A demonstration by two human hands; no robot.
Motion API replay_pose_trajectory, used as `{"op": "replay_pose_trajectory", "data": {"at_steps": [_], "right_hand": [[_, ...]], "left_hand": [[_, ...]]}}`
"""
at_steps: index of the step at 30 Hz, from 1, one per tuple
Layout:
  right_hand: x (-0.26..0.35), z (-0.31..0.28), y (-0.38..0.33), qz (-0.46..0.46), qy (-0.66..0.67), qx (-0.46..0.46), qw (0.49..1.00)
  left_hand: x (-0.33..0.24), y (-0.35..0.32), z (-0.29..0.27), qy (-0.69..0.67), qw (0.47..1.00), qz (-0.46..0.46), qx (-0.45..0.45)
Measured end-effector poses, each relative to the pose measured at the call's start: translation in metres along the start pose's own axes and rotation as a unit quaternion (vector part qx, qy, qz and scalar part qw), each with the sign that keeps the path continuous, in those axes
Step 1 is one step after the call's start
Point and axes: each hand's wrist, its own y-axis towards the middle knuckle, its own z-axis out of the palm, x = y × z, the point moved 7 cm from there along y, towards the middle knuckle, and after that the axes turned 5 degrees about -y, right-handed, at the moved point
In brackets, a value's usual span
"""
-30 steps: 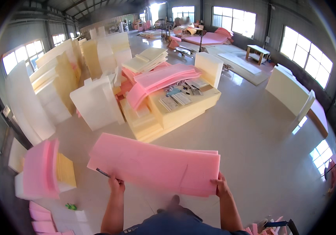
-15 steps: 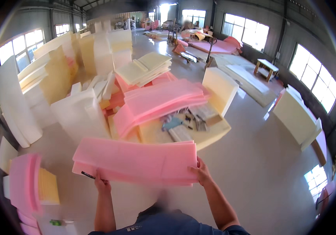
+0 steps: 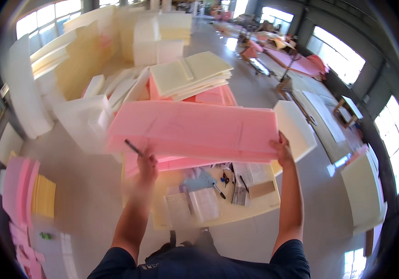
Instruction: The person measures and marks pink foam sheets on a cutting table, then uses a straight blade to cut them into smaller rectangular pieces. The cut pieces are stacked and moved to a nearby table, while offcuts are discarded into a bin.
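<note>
Two-handed, holding pink foam sheets [image 3: 199, 130] just beyond the fingers, long axis running left to right, clamping the right end with the right hand [image 3: 283, 152] and, near the left end, gripping a black marker [image 3: 133, 147] at the near edge with the left hand [image 3: 148, 167].

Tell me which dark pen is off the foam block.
The dark pen in the left hand, slanting in front of the pink foam sheets; the other dark pens lie on the cream foam block near papers.
</note>
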Motion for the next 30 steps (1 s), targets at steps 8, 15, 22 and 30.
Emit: {"op": "replay_pose_trajectory", "data": {"at_steps": [8, 15, 22, 30], "right_hand": [[-0.155, -0.053, 0.194, 0.096, -0.262, -0.127, 0.952], [0.028, 0.182, 0.132, -0.244, 0.103, 0.188, 0.946], [0.259, 0.265, -0.100, -0.216, 0.607, 0.610, 0.461], [0.392, 0.382, -0.385, -0.008, 0.630, 0.763, 0.141]], "left_hand": [[0.123, -0.031, -0.030, 0.397, 0.908, -0.102, -0.083], [0.051, -0.232, -0.173, 0.327, 0.888, -0.184, -0.268], [-0.019, -0.345, -0.160, 0.357, 0.888, 0.020, -0.290], [-0.087, -0.589, -0.264, 0.310, 0.788, 0.189, -0.497]]}}
